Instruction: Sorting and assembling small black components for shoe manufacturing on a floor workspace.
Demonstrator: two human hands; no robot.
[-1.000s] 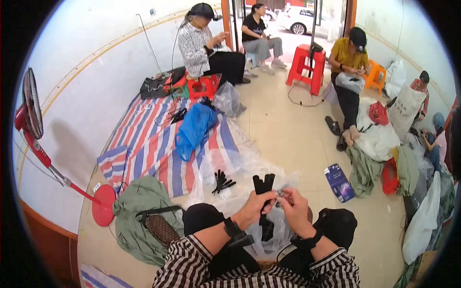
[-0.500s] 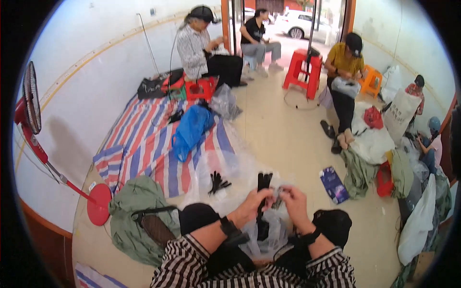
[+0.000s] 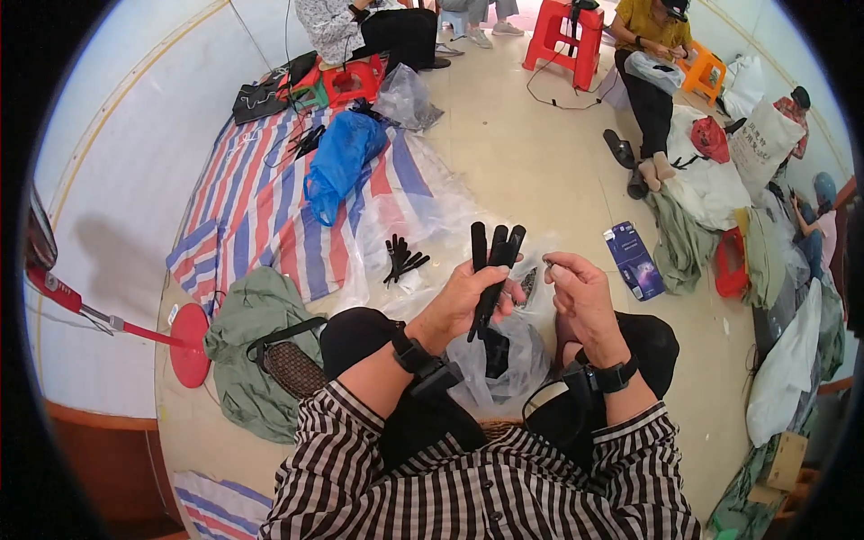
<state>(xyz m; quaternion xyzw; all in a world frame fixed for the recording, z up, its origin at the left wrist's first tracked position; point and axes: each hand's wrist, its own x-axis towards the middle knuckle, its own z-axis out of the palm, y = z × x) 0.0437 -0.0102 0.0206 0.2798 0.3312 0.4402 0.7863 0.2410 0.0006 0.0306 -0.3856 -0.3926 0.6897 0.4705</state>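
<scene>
My left hand (image 3: pixel 481 292) is closed around several long black clip-like pieces (image 3: pixel 490 270), fanned out with their rounded ends up and narrower ends below. To its right my right hand (image 3: pixel 580 292) is raised, thumb and fingertips pinching a tiny greyish piece (image 3: pixel 547 262) too small to name. Between my hands lies a clear plastic bag (image 3: pixel 529 286) with small dark bits in it. In my lap sits another clear plastic bag (image 3: pixel 508 382) with black pieces (image 3: pixel 496 351) inside. A bunch of similar black pieces (image 3: pixel 405 258) rests on plastic sheeting beyond my left knee.
A green cloth bag (image 3: pixel 261 351) and a red fan base (image 3: pixel 190 345) stand at my left. Ahead lie a striped sheet (image 3: pixel 270 216) and a blue bag (image 3: pixel 346 153). A dark blue package (image 3: pixel 634 261) lies right. Other people sit farther off, near a red stool (image 3: pixel 564 40).
My hands have moved apart; they were together over a small thing before. The black pieces in my left hand are now fanned and lifted. My view has tilted down.
</scene>
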